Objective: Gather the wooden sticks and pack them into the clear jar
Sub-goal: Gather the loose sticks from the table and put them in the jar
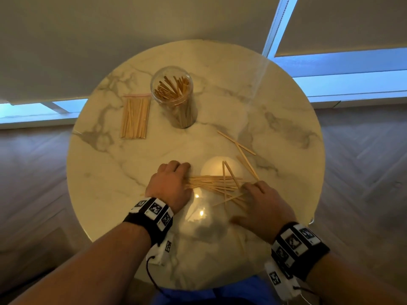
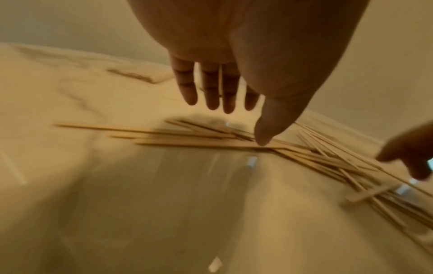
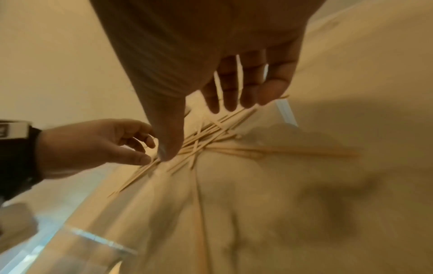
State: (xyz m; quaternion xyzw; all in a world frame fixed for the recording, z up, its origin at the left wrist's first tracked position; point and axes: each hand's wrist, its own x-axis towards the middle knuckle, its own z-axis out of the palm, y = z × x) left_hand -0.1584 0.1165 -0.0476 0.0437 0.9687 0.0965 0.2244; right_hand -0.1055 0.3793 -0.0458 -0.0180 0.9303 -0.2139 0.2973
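Round marble table (image 1: 275,102) under a head view looking down. Toward the far side, slightly left of centre: clear jar (image 1: 174,95), upright, lid off, already part-filled with sticks standing on end. Just left of the jar, a flat bag of sticks (image 1: 134,116) with a pink strip along its top, lying on the marble.

Near the front edge, a loose pile of wooden sticks (image 1: 214,183), mostly lying sideways, some crossed over others. A few stray sticks (image 1: 242,148) up and to the right of the pile, apart from the jar.

Left hand (image 1: 168,186) down at the pile's left end, palm facing the table, fingers straight and close together, thumb tip touching a stick in the left wrist view; nothing gripped. Right hand (image 1: 263,208) at the pile's right end, fingers straight and a little spread, tips on or just over the stick ends; nothing gripped either. Both views from the wrists blurred.

Black bands with square printed markers on both wrists. Blue clothing at the bottom edge.
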